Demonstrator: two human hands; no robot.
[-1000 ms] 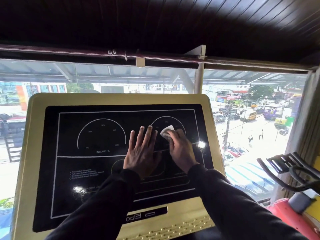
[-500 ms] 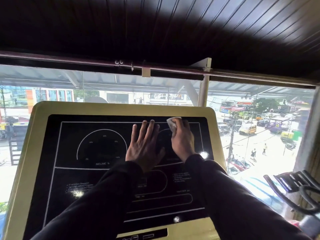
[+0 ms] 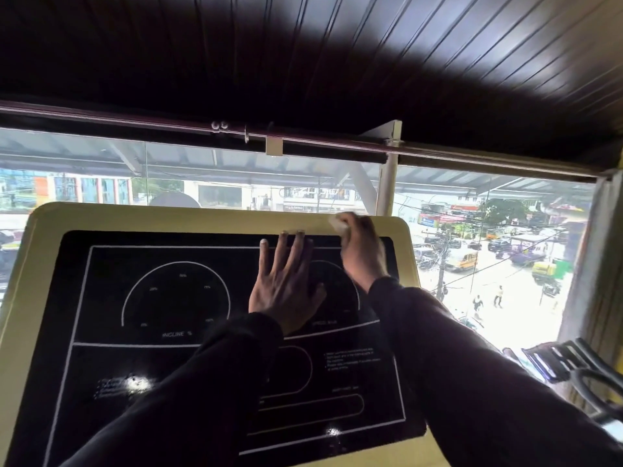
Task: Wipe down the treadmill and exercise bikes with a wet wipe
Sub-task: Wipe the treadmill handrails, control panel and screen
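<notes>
- I see the right hand [image 3: 365,252] at the top right of the treadmill console [image 3: 202,219], its fingers curled round a white wet wipe [image 3: 338,225] pressed on the cream rim.
- My worry: so near the edge, the wipe could slide off the rim and drop behind the console.
- The left hand [image 3: 286,291] lies flat on the black panel [image 3: 175,298], fingers straight and spread, holding nothing; leaning there could press a control.

Left hand [image 3: 285,284] flat on treadmill console [image 3: 175,217], right hand [image 3: 364,252] with wet wipe [image 3: 338,224] at its top rim.
</notes>
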